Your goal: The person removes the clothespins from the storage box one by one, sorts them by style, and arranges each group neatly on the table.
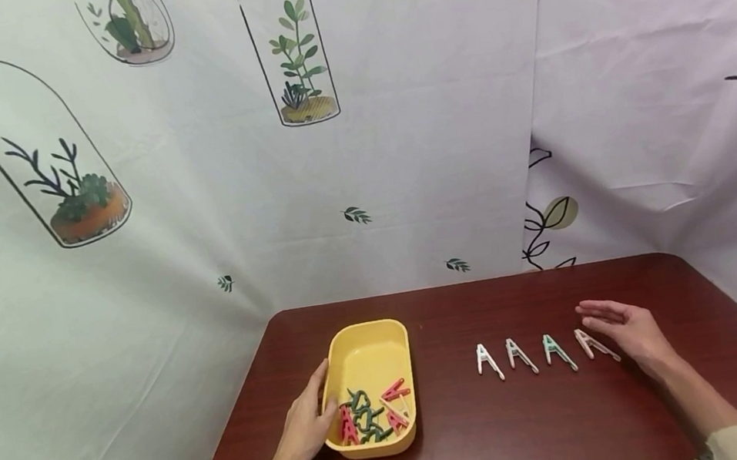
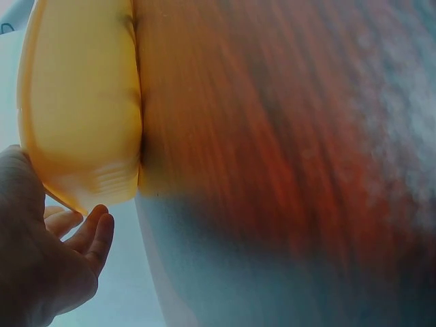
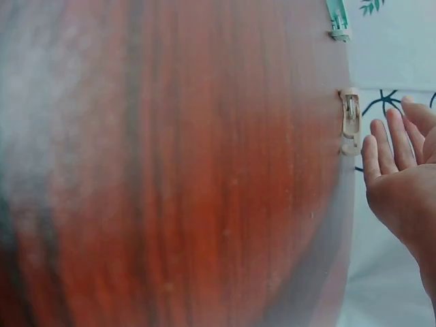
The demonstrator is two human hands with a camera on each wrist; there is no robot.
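A yellow plastic tray [image 1: 365,331] stands left of centre, holding red clothespins [image 1: 348,425], dark green ones [image 1: 369,420] and a cream one [image 1: 398,411]. My left hand [image 1: 306,421] holds its left side, thumb over the rim, other fingers outside. Right of the tray, a row of clothespins lies on the table: a white one [image 1: 488,362], a pale one [image 1: 521,356], a mint green one [image 1: 558,352] and, at the right end, a beige one [image 1: 596,345]. Just beyond the beige one is my right hand [image 1: 630,331], fingers extended, holding nothing.
The dark red-brown table [image 1: 508,437] has rounded far corners. Behind it hangs a pale cloth [image 1: 404,179] printed with plants in glass jars, with folds reaching down along both sides of the table.
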